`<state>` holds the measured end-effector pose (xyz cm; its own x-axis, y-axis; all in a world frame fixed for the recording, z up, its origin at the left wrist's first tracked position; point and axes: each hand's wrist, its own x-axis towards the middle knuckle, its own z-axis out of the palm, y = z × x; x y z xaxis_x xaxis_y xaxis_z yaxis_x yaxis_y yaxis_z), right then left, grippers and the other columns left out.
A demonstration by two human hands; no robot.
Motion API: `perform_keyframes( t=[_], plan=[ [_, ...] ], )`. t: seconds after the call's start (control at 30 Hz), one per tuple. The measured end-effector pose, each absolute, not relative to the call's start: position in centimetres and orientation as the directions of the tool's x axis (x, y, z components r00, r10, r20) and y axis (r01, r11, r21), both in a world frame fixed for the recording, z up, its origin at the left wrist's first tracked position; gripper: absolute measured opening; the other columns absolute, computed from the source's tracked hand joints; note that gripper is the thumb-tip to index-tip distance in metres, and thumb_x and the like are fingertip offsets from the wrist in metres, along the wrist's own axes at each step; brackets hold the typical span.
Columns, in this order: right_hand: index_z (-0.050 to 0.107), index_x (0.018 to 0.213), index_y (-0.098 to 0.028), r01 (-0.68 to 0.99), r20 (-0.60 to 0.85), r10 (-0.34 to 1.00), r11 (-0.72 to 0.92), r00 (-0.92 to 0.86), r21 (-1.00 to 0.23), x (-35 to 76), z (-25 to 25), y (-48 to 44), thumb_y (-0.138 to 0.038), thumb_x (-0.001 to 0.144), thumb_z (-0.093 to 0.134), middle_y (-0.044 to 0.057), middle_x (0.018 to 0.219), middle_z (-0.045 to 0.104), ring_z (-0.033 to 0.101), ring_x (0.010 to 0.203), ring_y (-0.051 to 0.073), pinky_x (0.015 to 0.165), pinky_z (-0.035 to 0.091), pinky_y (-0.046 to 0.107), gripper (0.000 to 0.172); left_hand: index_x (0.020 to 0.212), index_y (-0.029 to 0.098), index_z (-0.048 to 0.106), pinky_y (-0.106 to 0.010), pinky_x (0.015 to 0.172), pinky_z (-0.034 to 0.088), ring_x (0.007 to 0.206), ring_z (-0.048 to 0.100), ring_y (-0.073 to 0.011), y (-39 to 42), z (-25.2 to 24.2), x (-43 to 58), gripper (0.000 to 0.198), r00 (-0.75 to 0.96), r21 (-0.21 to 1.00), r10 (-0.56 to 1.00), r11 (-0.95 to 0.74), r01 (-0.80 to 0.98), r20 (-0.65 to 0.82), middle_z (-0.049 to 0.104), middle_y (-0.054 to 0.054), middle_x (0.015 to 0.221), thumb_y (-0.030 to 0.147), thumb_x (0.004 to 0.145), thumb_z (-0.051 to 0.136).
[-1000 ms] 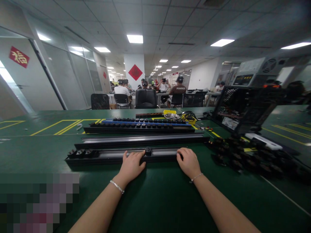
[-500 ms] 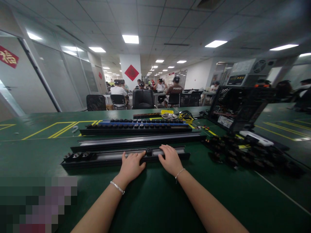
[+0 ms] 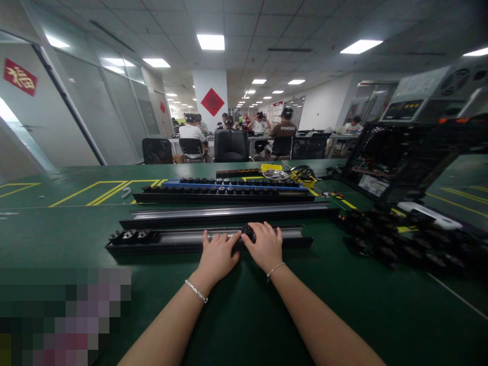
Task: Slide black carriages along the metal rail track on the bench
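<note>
I have my left hand spread on the long black-and-silver metal rail, maybe to stop it sliding; at twelve o'clock my right hand curls round its small black block, pinch unclear

In the centre of the frame, the black module is partly covered by the fingers of the right hand, and its seating cannot be told. The middle of the nearest channel is hidden behind that hand and the left hand. Both forearms are cut off by the bottom edge. At right, the heap of black parts is blurred. At lower left, a patch is masked by coarse pixels.
</note>
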<state>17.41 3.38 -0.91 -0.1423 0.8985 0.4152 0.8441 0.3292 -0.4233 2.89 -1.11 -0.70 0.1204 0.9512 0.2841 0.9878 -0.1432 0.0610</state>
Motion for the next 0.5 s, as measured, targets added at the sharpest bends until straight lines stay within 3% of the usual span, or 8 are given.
perform_keyframes(
  t=[0.2,0.5],
  plan=[
    [0.062,0.107,-0.029,0.823,0.450,0.886,0.339,-0.116,-0.456,17.26,-1.15,3.59,-0.043,0.081,0.049,0.001,0.116,0.063,0.043,0.120,0.026,0.104,0.014,0.050,0.032,0.128,0.027,0.043,-0.053,0.107,0.017,0.109,0.051,-0.0233,-0.95,-0.95,3.31,0.049,0.169,0.113,0.938,-0.211,0.971,0.304,0.061,-0.005,0.114,0.034,0.080,0.050],
    [0.062,0.105,-0.025,0.813,0.463,0.882,0.335,-0.092,-0.476,17.30,-1.26,3.78,-0.038,0.080,0.049,0.004,0.112,0.065,0.046,0.117,0.026,0.104,0.016,0.048,0.030,0.131,0.032,0.040,-0.054,0.107,0.014,0.107,0.052,-0.0230,-0.85,-0.47,3.51,0.052,0.150,0.109,0.960,-0.180,0.978,0.236,0.062,-0.003,0.109,0.034,0.080,0.049]
  ],
)
